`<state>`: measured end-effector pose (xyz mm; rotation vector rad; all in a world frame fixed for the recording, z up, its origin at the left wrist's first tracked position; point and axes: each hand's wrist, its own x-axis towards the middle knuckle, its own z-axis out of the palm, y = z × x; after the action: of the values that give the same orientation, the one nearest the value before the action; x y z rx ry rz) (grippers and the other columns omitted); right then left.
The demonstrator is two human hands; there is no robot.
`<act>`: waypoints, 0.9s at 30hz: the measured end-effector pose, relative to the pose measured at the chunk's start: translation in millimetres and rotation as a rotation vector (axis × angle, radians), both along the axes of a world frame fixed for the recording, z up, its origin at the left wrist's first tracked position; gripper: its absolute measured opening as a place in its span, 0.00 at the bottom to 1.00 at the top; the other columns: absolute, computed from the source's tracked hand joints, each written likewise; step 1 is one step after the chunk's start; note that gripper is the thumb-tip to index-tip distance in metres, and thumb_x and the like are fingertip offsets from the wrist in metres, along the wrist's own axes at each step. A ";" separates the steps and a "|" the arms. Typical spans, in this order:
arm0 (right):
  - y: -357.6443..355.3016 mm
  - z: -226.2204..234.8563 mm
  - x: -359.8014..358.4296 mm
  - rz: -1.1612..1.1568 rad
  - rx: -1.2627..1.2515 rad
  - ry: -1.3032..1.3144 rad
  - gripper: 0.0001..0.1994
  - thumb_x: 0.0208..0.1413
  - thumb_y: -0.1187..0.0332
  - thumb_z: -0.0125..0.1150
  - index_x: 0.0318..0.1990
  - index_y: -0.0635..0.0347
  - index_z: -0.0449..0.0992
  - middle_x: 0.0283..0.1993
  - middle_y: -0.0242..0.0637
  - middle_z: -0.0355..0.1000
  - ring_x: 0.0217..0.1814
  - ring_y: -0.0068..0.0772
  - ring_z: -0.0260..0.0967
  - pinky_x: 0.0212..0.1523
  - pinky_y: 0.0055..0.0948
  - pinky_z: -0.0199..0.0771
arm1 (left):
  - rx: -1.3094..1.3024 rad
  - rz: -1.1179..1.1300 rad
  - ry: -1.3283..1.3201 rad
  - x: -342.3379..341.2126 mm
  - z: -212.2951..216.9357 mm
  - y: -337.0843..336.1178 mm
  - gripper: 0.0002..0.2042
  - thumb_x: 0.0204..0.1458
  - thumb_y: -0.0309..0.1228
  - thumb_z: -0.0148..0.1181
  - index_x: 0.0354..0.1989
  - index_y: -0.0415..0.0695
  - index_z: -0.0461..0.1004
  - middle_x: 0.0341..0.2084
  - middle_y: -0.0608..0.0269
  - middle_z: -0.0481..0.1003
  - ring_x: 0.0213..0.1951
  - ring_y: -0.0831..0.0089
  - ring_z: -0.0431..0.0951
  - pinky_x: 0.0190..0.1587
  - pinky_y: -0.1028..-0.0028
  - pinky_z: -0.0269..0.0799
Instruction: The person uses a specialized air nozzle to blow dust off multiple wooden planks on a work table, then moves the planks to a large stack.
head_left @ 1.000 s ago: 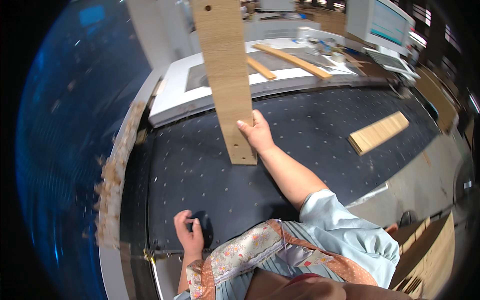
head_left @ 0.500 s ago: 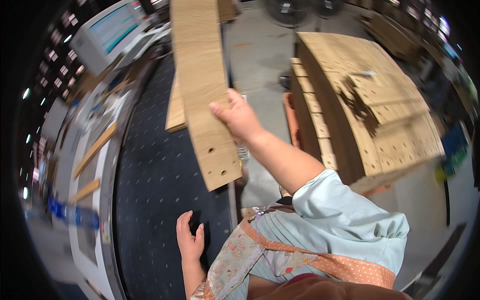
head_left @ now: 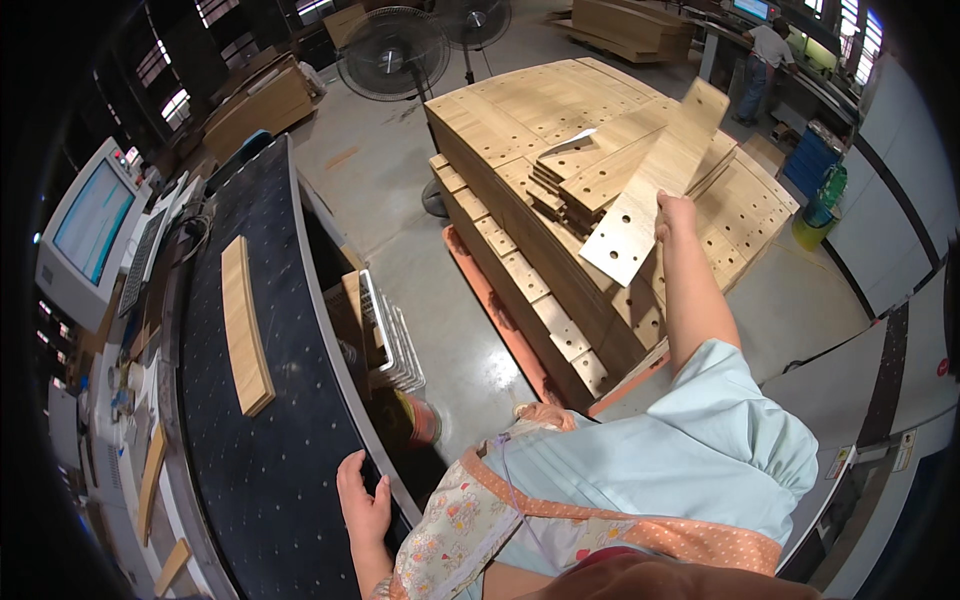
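Observation:
A pale wooden board (head_left: 655, 165) with drilled holes at its near end is in my right hand (head_left: 676, 218), gripped by its right edge. The board slants over a large stack of drilled wooden panels (head_left: 520, 110), close above a smaller pile of boards (head_left: 590, 180) lying on top; whether it touches them I cannot tell. My left hand (head_left: 366, 505) holds nothing, its thumb and fingers apart, over the near right edge of the black work table (head_left: 290, 480). Another narrow wooden board (head_left: 246, 325) lies flat on that table.
The panel stack rests on an orange pallet (head_left: 490, 315). White baskets (head_left: 398, 345) and a round tin (head_left: 410, 418) stand between table and stack. A monitor (head_left: 92, 230) is at far left. Two floor fans (head_left: 395, 55) stand behind; another person (head_left: 768, 65) is at the far right.
My right hand has carried the drilled board from above the black table rightward to the panel stack. My view has turned right. The left hand stays open by the table edge.

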<state>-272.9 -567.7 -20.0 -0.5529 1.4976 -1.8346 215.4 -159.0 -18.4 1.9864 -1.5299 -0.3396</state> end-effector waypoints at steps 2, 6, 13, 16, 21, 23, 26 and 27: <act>-24.2 -3.3 -26.1 -0.070 0.181 0.068 0.16 0.51 0.73 0.61 0.44 0.76 0.69 0.43 0.52 0.70 0.39 0.45 0.70 0.34 0.40 0.70 | 0.009 -0.035 -0.046 1.2 -3.7 -17.8 0.26 0.41 0.21 0.61 0.53 0.40 0.64 0.51 0.50 0.66 0.54 0.51 0.64 0.58 0.61 0.59; -61.1 -2.6 -63.2 -0.107 0.301 0.076 0.15 0.48 0.73 0.59 0.42 0.76 0.70 0.40 0.52 0.69 0.34 0.46 0.69 0.21 0.45 0.64 | 0.001 -0.008 -0.175 0.6 0.9 -41.2 0.25 0.42 0.22 0.60 0.53 0.39 0.64 0.51 0.49 0.65 0.56 0.51 0.62 0.59 0.61 0.57; -84.0 -53.6 -125.8 -0.219 0.376 0.149 0.09 0.45 0.76 0.57 0.34 0.72 0.72 0.26 0.47 0.68 0.23 0.42 0.67 0.19 0.45 0.64 | -0.020 0.115 -0.313 8.2 -33.7 -51.3 0.25 0.43 0.24 0.60 0.52 0.36 0.63 0.53 0.47 0.63 0.58 0.48 0.59 0.61 0.56 0.54; -78.5 -42.8 -96.9 -0.003 0.592 0.503 0.14 0.42 0.72 0.64 0.35 0.73 0.72 0.28 0.46 0.71 0.24 0.36 0.68 0.25 0.41 0.67 | 0.022 0.146 -0.320 7.3 -38.5 -48.2 0.24 0.43 0.24 0.60 0.52 0.36 0.64 0.53 0.47 0.63 0.59 0.47 0.58 0.61 0.54 0.53; -74.4 -37.3 -94.0 -0.091 0.775 0.990 0.28 0.44 0.55 0.65 0.49 0.68 0.71 0.52 0.57 0.67 0.57 0.53 0.63 0.57 0.40 0.64 | 0.004 0.095 -0.366 32.7 -58.0 -43.1 0.25 0.41 0.25 0.61 0.52 0.38 0.65 0.52 0.47 0.64 0.58 0.50 0.60 0.61 0.58 0.54; -74.3 -50.2 -94.2 -0.180 0.644 1.107 0.25 0.45 0.56 0.65 0.43 0.70 0.73 0.46 0.59 0.71 0.50 0.54 0.69 0.51 0.41 0.68 | -0.046 0.132 -0.321 26.3 -57.4 -39.6 0.25 0.42 0.24 0.60 0.52 0.38 0.65 0.52 0.48 0.64 0.58 0.51 0.61 0.61 0.59 0.54; -60.5 -61.8 -103.2 -0.198 0.556 1.048 0.24 0.48 0.58 0.62 0.44 0.73 0.71 0.45 0.59 0.70 0.49 0.55 0.69 0.51 0.42 0.68 | -0.073 0.132 -0.295 17.6 -49.3 -50.0 0.24 0.43 0.22 0.59 0.52 0.38 0.65 0.52 0.48 0.64 0.58 0.51 0.61 0.61 0.59 0.54; -58.4 -62.5 -107.3 -0.234 0.527 1.060 0.23 0.48 0.59 0.61 0.44 0.73 0.71 0.45 0.59 0.70 0.49 0.56 0.69 0.51 0.42 0.68 | -0.080 0.127 -0.294 17.1 -48.6 -52.7 0.23 0.43 0.22 0.59 0.52 0.38 0.65 0.52 0.48 0.64 0.58 0.51 0.61 0.61 0.60 0.55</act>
<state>-380.3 -626.0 -82.5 -1.2091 2.7083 -1.1870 232.4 -211.7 -67.0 2.1279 -1.5537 0.0683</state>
